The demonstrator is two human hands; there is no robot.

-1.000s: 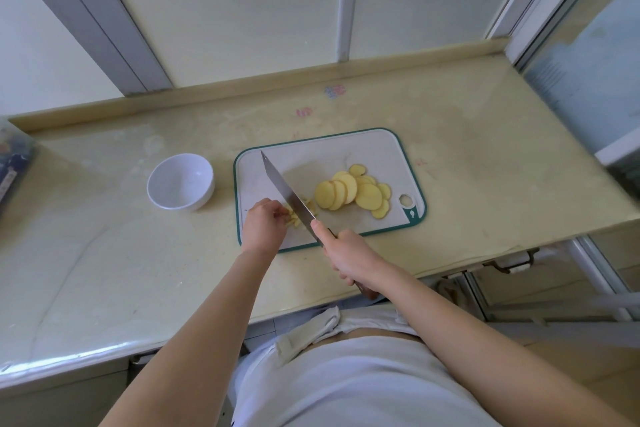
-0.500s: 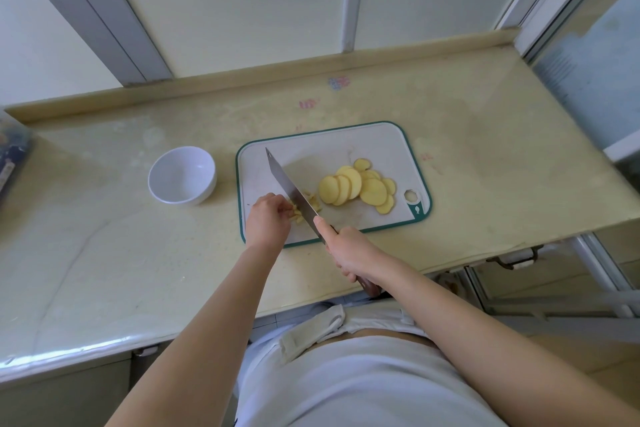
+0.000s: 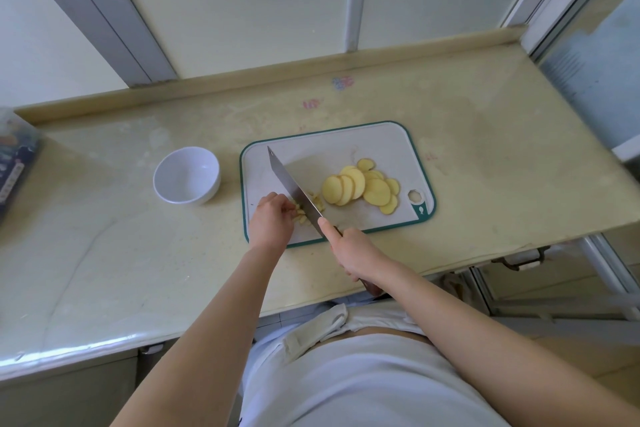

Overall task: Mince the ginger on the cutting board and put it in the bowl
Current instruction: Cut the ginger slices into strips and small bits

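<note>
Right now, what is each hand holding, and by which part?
The right hand grips the knife by its handle, forefinger on the blade's back. The left hand pinches the ginger pieces beside the blade.

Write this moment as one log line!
step: mincing | right hand: grips knife | left hand: holds ginger | bowl: empty

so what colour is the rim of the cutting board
Dark green, around the white cutting board, in the head view.

Against a second ago, the cutting board [image 3: 346,146] and bowl [image 3: 187,177] sit slightly higher and further right in the frame. The left hand [image 3: 270,224] has loosened its fingers a little beside the knife [image 3: 291,184], and a few more ginger bits [image 3: 316,200] show right of the blade.
</note>
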